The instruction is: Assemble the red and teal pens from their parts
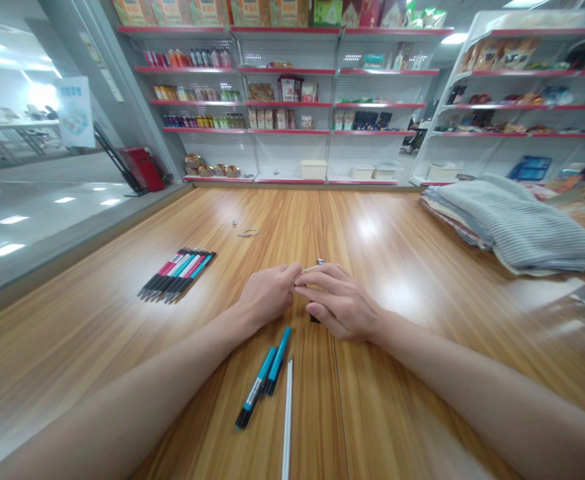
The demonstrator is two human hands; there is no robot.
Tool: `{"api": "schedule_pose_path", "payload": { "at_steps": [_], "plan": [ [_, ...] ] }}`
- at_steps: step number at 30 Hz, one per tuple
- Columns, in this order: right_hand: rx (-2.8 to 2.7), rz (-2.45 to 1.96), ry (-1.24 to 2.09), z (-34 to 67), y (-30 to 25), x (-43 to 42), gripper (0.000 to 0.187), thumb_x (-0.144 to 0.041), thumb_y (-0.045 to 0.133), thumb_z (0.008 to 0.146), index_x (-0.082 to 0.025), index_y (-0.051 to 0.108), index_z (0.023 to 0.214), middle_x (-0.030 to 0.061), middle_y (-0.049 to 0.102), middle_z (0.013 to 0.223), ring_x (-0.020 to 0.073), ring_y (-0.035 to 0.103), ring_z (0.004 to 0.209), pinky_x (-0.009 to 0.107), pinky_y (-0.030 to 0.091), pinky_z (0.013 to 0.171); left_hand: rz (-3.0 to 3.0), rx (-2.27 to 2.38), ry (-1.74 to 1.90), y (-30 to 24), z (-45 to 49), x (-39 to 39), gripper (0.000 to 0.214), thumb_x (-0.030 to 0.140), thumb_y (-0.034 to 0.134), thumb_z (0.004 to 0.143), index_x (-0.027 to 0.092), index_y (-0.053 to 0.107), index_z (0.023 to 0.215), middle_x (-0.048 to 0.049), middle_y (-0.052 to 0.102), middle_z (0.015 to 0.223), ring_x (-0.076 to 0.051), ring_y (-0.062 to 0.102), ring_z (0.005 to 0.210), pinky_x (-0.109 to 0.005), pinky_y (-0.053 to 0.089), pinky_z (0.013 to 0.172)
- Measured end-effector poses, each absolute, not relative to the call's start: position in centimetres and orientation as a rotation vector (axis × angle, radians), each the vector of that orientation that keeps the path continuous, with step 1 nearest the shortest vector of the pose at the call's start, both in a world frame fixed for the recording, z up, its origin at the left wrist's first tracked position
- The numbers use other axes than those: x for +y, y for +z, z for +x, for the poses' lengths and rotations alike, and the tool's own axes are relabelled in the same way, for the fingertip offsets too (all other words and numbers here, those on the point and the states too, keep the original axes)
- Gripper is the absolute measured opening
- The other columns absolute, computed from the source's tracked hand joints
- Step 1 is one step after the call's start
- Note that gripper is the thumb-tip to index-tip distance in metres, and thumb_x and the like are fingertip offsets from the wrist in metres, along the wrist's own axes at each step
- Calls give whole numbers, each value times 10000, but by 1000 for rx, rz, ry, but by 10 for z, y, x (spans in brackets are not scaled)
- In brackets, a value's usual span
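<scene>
My left hand (272, 290) is closed in a pinch at the middle of the table, its fingertips meeting those of my right hand (345, 303). A thin white pen refill (313, 268) shows between them, mostly hidden by the fingers. My right hand is curled over it, thumb tucked below. Beneath the right hand a black pen part (315, 319) peeks out, and a small metal piece (321, 262) shows just beyond its fingers. Closer to me lie two blue pen barrels with black ends (256, 387), (278, 360) and some white refills (287, 417) side by side.
A row of several pens (177, 275) in pink, white and blue lies at left. Farther back are a small loop (247, 233) and a tiny metal bit (234, 223). Folded cloths (512, 223) are stacked at right. Stocked shelves (292, 103) stand behind the table.
</scene>
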State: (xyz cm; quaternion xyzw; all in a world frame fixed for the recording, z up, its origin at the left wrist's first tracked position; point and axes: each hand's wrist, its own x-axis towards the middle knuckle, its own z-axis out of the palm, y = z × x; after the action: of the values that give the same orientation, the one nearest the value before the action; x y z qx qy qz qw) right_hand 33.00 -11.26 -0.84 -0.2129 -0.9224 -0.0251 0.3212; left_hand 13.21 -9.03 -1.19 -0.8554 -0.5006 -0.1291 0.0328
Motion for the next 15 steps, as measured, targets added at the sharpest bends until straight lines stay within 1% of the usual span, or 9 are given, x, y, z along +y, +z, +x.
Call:
{"api": "schedule_pose_path", "payload": {
  "at_steps": [2, 4, 10, 15],
  "plan": [
    [-2441, -558, -58, 329, -8, -113, 313, -268, 467, 923, -172, 577, 1201, 97, 587, 1203, 246, 496, 1104, 460, 431, 934, -2686, -1526, -423, -10, 136, -95, 63, 238, 439, 871, 238, 495, 901, -11, 648, 874, -181, 612, 770, -258, 328, 586],
    [-2444, -536, -45, 328, -9, -112, 301, -260, 473, 920, -168, 583, 1185, 102, 596, 1176, 243, 507, 1098, 453, 448, 930, -2715, -1542, -458, -9, 138, -98, 57, 217, 454, 852, 235, 493, 889, -13, 649, 882, -182, 609, 783, -254, 342, 597],
    [-2359, -436, -21, 325, -16, -107, 277, -179, 492, 908, -150, 588, 1165, 115, 605, 1147, 226, 528, 1093, 407, 480, 927, -2735, -1573, -598, -8, 138, -99, 87, 206, 427, 860, 232, 503, 892, -21, 651, 907, -174, 607, 794, -250, 381, 636],
    [-2343, -476, -33, 325, -21, -105, 239, -126, 457, 915, -169, 615, 1089, 93, 625, 1069, 194, 560, 989, 355, 500, 855, -2783, -1473, -607, -10, 142, -100, 91, 207, 429, 850, 228, 511, 884, -19, 642, 877, -173, 604, 788, -252, 392, 646]
  ]
}}
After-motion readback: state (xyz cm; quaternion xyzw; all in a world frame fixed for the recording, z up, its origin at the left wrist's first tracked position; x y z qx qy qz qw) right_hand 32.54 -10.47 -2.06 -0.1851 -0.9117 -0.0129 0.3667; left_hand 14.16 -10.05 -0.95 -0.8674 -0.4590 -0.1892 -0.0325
